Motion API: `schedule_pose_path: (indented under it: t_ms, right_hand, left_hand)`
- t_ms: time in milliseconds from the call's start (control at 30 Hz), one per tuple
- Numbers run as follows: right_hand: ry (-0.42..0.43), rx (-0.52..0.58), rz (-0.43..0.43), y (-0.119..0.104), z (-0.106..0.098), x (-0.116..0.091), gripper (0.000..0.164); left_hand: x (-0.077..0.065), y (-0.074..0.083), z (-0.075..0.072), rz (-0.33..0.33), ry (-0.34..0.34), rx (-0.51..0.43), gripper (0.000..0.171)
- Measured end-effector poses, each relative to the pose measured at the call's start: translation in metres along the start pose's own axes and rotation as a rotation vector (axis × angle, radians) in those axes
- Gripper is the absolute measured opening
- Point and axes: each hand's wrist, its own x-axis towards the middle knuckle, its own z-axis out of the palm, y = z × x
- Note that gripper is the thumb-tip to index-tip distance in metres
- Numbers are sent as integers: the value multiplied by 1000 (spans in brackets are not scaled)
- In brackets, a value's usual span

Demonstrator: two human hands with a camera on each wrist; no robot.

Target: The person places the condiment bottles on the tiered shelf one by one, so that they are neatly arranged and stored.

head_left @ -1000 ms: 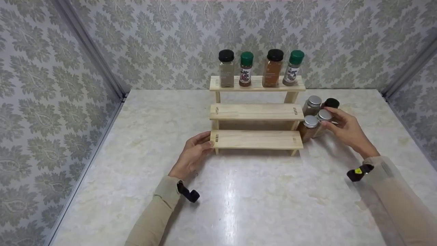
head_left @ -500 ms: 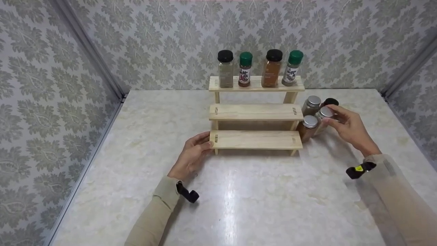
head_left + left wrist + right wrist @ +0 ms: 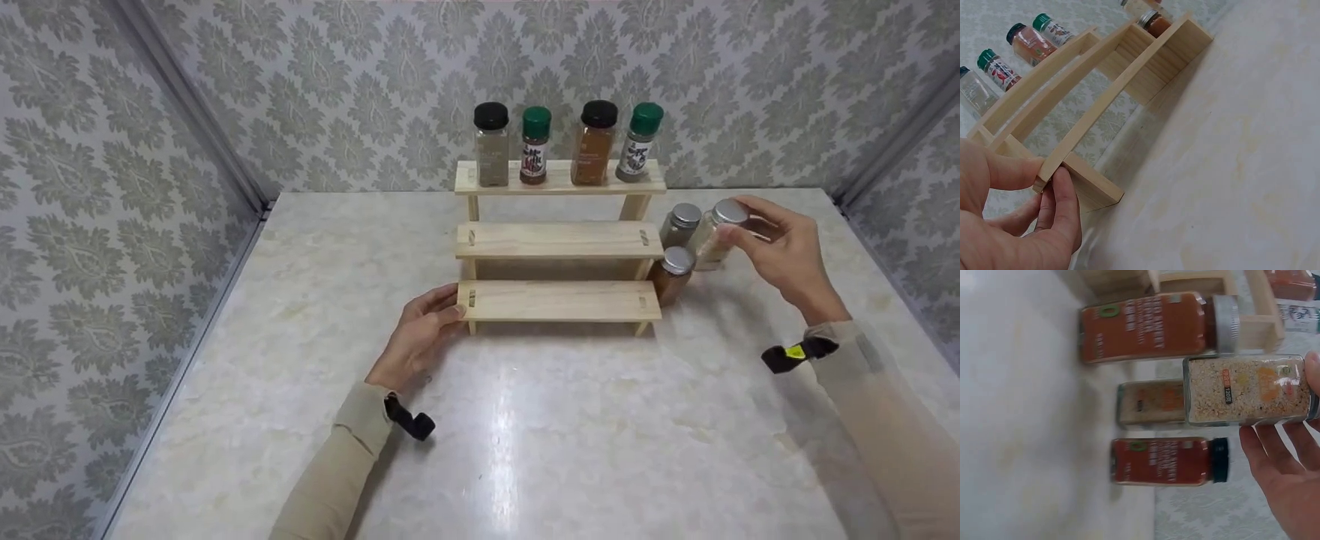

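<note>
The left hand (image 3: 416, 334) pinches the bottom step of a wooden rack (image 3: 559, 301) at its left end; the rack stands near the back edge of the worktop (image 3: 600, 427). Past its right edge, the right hand (image 3: 787, 251) grips a grain jar (image 3: 1247, 389) near the lid, raised above the worktop beside three standing jars (image 3: 1143, 329).

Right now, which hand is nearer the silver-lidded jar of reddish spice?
The right hand, to the right of the reddish jar, holding a pale jar; the left hand grips the bottom shelf at its left end.
</note>
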Motion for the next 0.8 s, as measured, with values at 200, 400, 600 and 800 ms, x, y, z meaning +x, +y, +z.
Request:
schedule_pose_path:
  t_ms: [200,400,600,800]
  right_hand:
    - [83,-17,24,-27,-3,9,52]
    - [117,-10,-7,-53,5,14,51]
    - [123,43,-64,-79,23,19,47]
    - [123,83,-81,-104,44,26,49]
  left_hand:
    - [0,0,-1,0,-1,0,56]
    - [0,1,-1,1,0,-5,56]
    - [0,0,-1,-9,-6,-19,55]
    - [-1,2,1,-13,4,-37,54]
